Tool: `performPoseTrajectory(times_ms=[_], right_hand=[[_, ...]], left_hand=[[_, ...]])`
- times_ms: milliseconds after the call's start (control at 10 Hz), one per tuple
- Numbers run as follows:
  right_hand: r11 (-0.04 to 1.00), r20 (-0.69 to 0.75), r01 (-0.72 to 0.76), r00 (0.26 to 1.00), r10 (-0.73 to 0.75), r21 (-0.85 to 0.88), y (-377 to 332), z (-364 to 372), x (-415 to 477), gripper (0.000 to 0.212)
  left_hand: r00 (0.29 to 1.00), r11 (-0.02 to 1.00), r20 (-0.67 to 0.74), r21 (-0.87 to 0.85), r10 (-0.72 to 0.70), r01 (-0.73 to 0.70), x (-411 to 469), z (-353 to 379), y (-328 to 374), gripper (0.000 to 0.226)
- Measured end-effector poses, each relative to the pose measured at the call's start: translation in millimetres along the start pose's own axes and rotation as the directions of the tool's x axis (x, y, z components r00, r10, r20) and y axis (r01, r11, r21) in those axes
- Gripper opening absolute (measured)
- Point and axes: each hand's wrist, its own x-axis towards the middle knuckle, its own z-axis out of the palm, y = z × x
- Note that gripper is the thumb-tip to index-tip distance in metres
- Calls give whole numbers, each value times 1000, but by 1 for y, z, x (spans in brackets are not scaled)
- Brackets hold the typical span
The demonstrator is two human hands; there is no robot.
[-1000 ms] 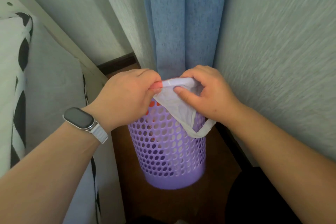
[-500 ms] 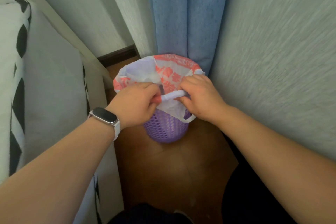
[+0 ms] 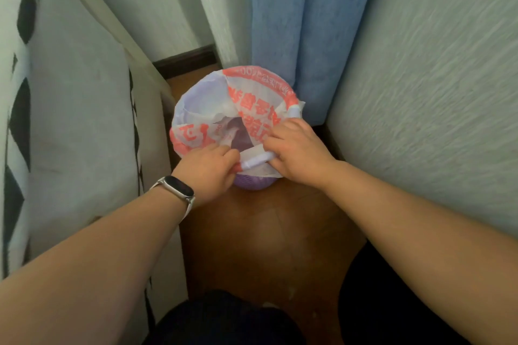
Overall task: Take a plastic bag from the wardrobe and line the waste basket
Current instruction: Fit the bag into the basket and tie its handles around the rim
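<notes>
Left hand (image 3: 208,169) and right hand (image 3: 297,157) both pinch the near edge of the white, red-printed plastic bag (image 3: 252,95) spread over the purple perforated plastic waste basket (image 3: 252,186) on the wooden floor (image 3: 266,232); lining looks nearly done, and next I should fold this edge over the rim.

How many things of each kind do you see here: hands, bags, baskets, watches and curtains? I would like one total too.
hands: 2, the left hand and the right hand
plastic bag: 1
waste basket: 1
wristwatch: 1
blue curtain: 1
total: 6
</notes>
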Motion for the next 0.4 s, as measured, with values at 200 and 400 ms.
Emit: performPoseTrajectory(times_ms=[200, 400], right_hand=[[999, 270, -43, 962, 36, 20, 0, -13, 2, 27], [957, 183, -158, 977, 114, 244, -11, -43, 10, 43]], left_hand=[[995, 985, 97, -165, -22, 38, -3, -8, 1, 17], [979, 931, -5, -310, -202, 190, 10, -41, 10, 28]])
